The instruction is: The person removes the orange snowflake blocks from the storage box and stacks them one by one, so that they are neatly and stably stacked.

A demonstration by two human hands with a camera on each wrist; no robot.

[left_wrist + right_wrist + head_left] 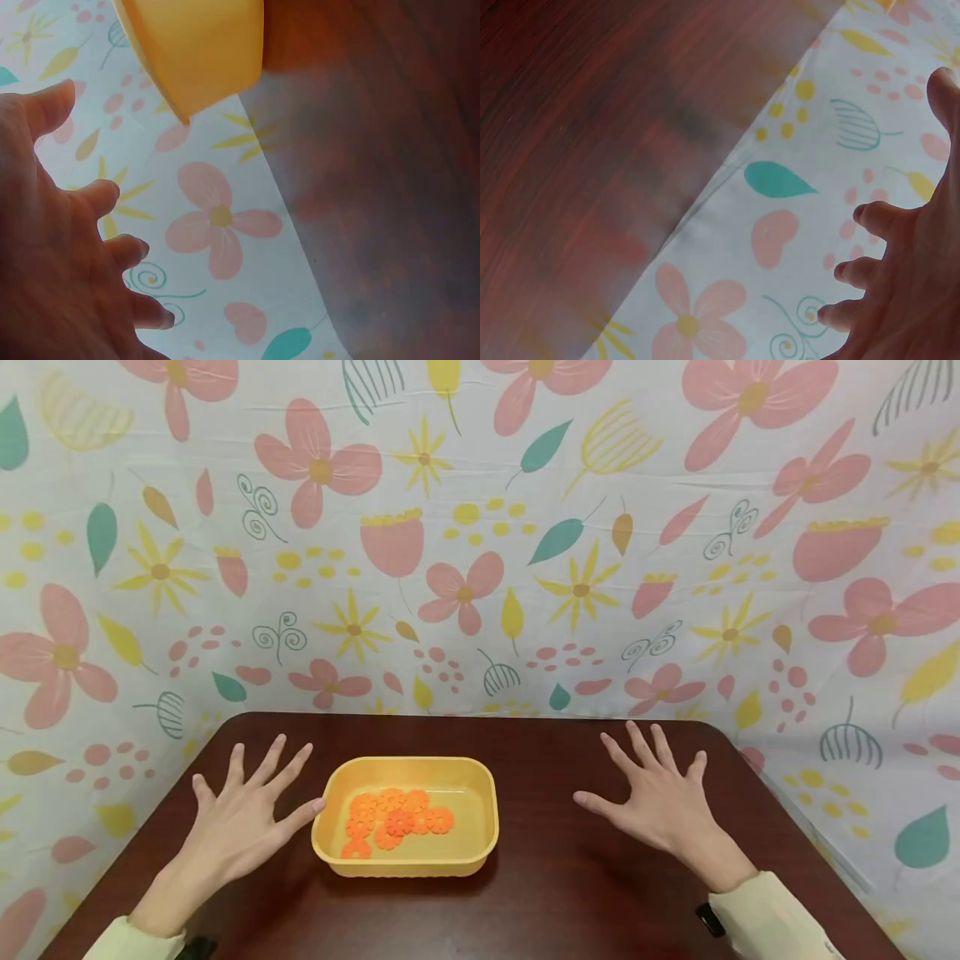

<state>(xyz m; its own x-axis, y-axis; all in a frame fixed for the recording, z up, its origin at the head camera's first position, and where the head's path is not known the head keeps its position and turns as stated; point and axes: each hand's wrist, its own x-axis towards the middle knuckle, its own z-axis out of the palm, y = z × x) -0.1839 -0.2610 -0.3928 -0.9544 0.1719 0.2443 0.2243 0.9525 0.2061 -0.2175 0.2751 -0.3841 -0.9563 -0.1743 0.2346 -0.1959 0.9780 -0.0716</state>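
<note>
The left hand (243, 822) is spread wide and holds nothing; its thumb tip lies at the left rim of the yellow, rounded-rectangular plastic tray (405, 867), contact unclear from where I stand. The right hand (660, 802) is likewise spread wide and unloaded, well apart from the tray's right side. The tray stands on the dark red-brown, wood-grain table (540, 902) and contains flat orange flower-shaped discs (400, 822), gathered toward its left. Caution: a rightward sweep of the left thumb could shift the tray. Because discs overlap, pinching one could drag its neighbours.
</note>
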